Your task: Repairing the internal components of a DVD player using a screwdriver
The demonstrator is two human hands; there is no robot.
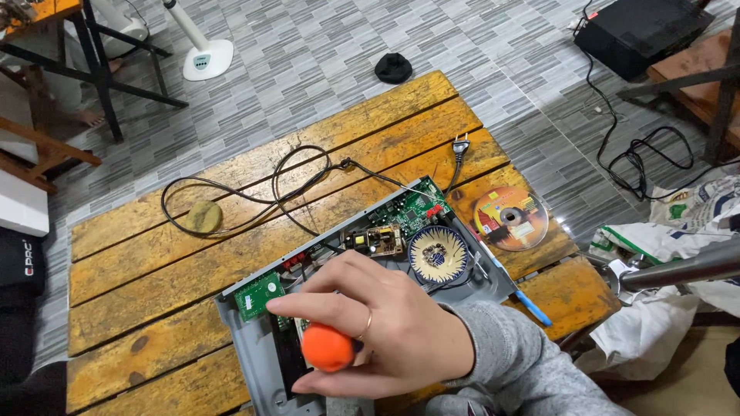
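My right hand point(397, 327), in a grey sleeve, is shut on the round orange handle of a screwdriver point(327, 347). It holds the tool upright over the near left part of an open grey metal chassis point(245, 348). The tip is hidden under my hand. Inside the chassis I see a small green circuit board point(258, 295) at the left, a brown power board point(378, 240) and a larger green board point(415, 206) at the far end. A small bowl with a blue patterned rim point(414, 258) sits in the chassis with small metal parts in it. My left hand is out of view.
The chassis lies on a worn wooden plank table point(154, 270). A black power cable point(231, 192) loops across the planks to a plug point(460, 146). An orange-yellow disc point(510, 218), a blue-handled tool point(532, 306) and a round yellowish pad point(203, 216) lie on the table. Bags and a metal pipe point(686, 270) are at the right.
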